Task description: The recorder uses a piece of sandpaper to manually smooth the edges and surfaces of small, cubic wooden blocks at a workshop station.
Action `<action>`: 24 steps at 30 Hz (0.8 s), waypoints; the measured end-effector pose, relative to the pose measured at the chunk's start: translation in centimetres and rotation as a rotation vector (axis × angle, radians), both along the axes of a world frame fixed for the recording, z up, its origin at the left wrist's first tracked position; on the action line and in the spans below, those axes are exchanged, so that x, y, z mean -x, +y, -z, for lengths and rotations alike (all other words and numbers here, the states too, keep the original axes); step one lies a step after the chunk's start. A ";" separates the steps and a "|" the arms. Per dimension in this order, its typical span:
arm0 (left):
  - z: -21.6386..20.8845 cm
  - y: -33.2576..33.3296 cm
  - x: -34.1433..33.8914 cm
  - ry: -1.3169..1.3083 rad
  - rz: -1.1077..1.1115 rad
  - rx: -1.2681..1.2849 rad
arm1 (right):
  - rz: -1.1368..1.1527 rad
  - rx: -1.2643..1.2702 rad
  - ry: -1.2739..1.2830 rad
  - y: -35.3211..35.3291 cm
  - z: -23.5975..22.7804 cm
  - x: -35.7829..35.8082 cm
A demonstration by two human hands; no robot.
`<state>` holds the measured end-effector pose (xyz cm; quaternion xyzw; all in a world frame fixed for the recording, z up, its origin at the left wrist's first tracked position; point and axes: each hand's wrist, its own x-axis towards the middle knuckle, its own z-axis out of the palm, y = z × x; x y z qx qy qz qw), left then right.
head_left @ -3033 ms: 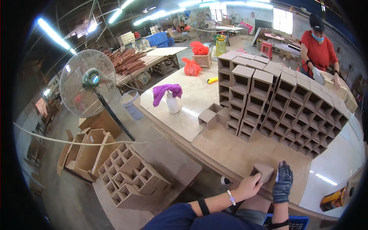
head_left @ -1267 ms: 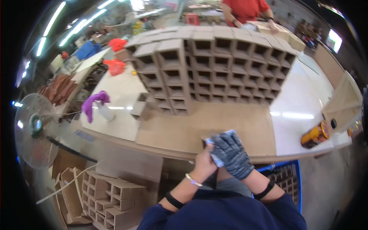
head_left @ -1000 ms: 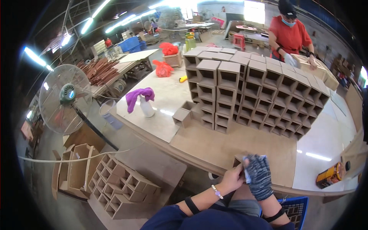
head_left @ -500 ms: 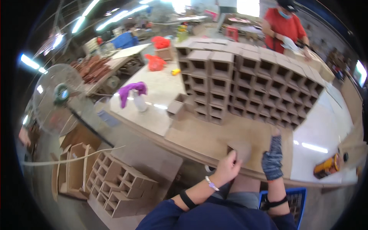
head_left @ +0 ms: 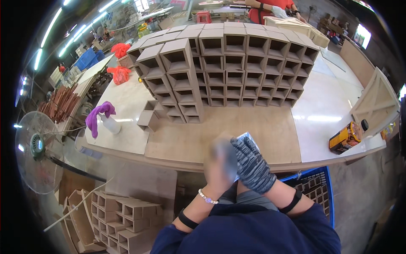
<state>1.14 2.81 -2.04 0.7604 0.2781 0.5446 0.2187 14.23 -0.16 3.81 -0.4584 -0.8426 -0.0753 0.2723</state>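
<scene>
The stack (head_left: 224,70) of brown boxes stood on the table (head_left: 135,95), and a person in a dark blue top faced it. In front of the stack, over the near edge, the bare left hand (head_left: 218,169) was so blurred that I couldn't tell whether it was wide, narrow or gripping anything. Just right of it, the gloved right hand (head_left: 252,167) had its fingers close together, holding a blue-white sheet (head_left: 248,137) that stuck out past their tips; that sheet, too, was in front of the stack and apart from it. Loose boxes (head_left: 149,118) sat beside the stack's left end, and farther left stood a white bottle (head_left: 111,125) draped with a purple cloth (head_left: 101,111). Right of the stack and nearer than it was an amber jar (head_left: 347,137). Behind it, a co-worker (head_left: 260,17) in red stood at a pale wooden piece (head_left: 292,25).
</scene>
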 end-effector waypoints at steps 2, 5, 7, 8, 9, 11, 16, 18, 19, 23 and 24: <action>0.1 -0.5 0.8 0.037 -0.027 0.087 | 0.183 0.082 0.037 1.7 0.1 -1.6; -1.2 -0.8 0.7 0.066 -0.046 0.143 | 0.505 0.066 -0.056 2.9 3.2 -4.7; -1.2 -0.8 0.9 0.055 -0.059 0.216 | 0.305 0.053 0.155 1.8 1.1 -2.6; -0.8 -0.8 0.8 0.054 -0.060 0.218 | 0.153 0.028 0.129 0.6 0.4 -1.1; 0.0 -0.6 0.8 -0.027 -0.038 0.163 | 0.150 0.021 0.131 0.2 0.4 -0.5; 0.0 -0.3 1.1 -0.106 -0.015 0.108 | 0.041 -0.016 -0.054 -0.1 0.5 0.2; -1.8 -0.3 1.6 0.136 -0.103 -0.118 | 0.433 -0.035 0.081 2.1 2.4 -3.6; -1.7 -0.2 1.3 0.127 -0.102 -0.177 | 0.216 -0.063 0.102 0.8 -0.3 -1.3; -1.5 -0.1 1.4 0.089 -0.104 -0.161 | -0.002 -0.095 0.129 0.4 -1.2 0.0; -1.3 -0.1 2.4 0.153 -0.128 -0.165 | 0.320 0.006 0.152 2.4 2.0 -1.9; -2.0 -0.1 2.4 0.165 -0.111 -0.195 | 0.459 -0.010 -0.082 2.6 4.4 -4.5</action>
